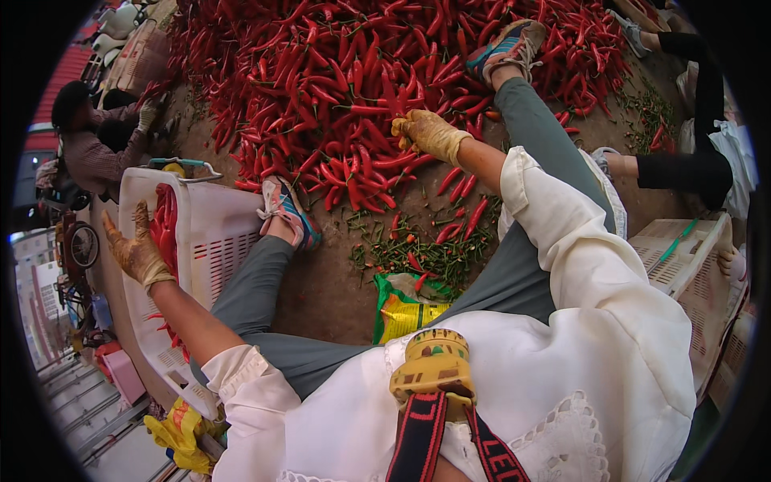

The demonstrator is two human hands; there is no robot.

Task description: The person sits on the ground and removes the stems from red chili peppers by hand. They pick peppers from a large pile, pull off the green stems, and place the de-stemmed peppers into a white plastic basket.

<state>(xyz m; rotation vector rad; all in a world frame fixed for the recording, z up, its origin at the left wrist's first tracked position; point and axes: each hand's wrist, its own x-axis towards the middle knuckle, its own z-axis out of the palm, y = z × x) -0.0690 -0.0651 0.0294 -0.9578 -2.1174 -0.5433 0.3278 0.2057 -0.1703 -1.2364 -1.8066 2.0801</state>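
A large heap of red chili peppers (355,78) spreads on the ground between and beyond my feet. My right hand (430,135), in a stained glove, is at the heap's near edge with its fingers curled at a red pepper; whether it grips one I cannot tell. My left hand (137,247), gloved too, is spread with nothing in it, over the opening of a white plastic crate (217,205). Red peppers (164,226) lie inside that crate. Cut green pepper stems (421,247) with a few red peppers litter the ground before me.
A green and yellow plastic sack (409,310) lies between my legs. A co-worker (96,132) crouches at the far left. Another person's dark-clad legs (680,175) reach in at the right, beside a second crate (692,265). A yellow bag (181,434) is at lower left.
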